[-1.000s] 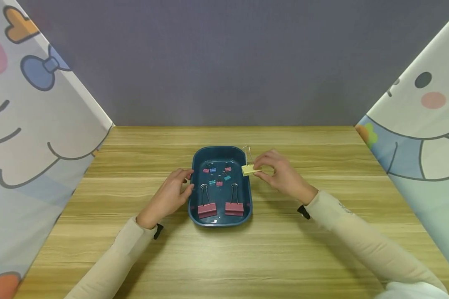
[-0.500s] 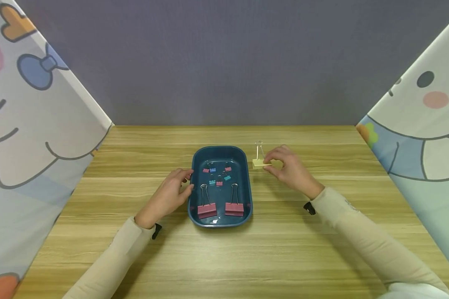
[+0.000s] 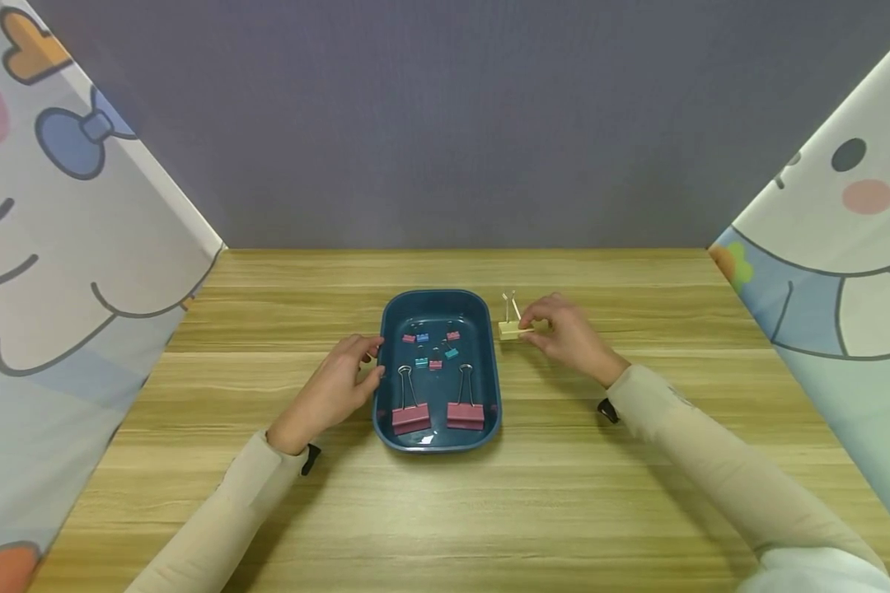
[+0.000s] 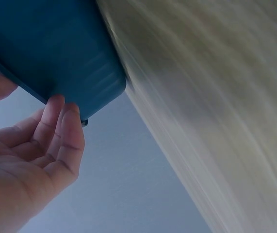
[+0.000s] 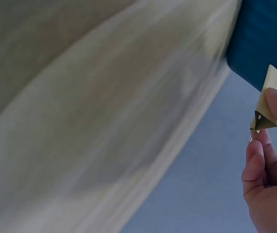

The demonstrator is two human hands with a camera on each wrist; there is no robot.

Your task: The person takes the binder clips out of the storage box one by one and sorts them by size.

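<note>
My right hand (image 3: pixel 571 333) pinches a yellow binder clip (image 3: pixel 509 330) between thumb and fingers, just right of the tray. The clip's wire handles stand upward. In the right wrist view, the clip's folded body (image 5: pixel 270 94) shows side-on between the fingertips, in front of the tray's blue wall. A dark blue tray (image 3: pixel 437 443) lies at the middle of the table. My left hand (image 3: pixel 331 389) touches the tray's left rim with its fingertips, fingers loosely bent. Inside the tray, two large pink binder clips (image 3: pixel 411 418) lie at the near end, handles pointing away.
Several tiny pink, blue and teal binder clips (image 3: pixel 435 364) lie scattered in the tray's far half. The wooden table (image 3: pixel 445 519) meets a grey panel (image 3: pixel 445 123) at the back. Cartoon-printed cloths hang on the left and right.
My right hand has carried the yellow binder clip from above the tray's right rim out to the right, then slightly back left and lower. The left hand and tray have stayed in place.
</note>
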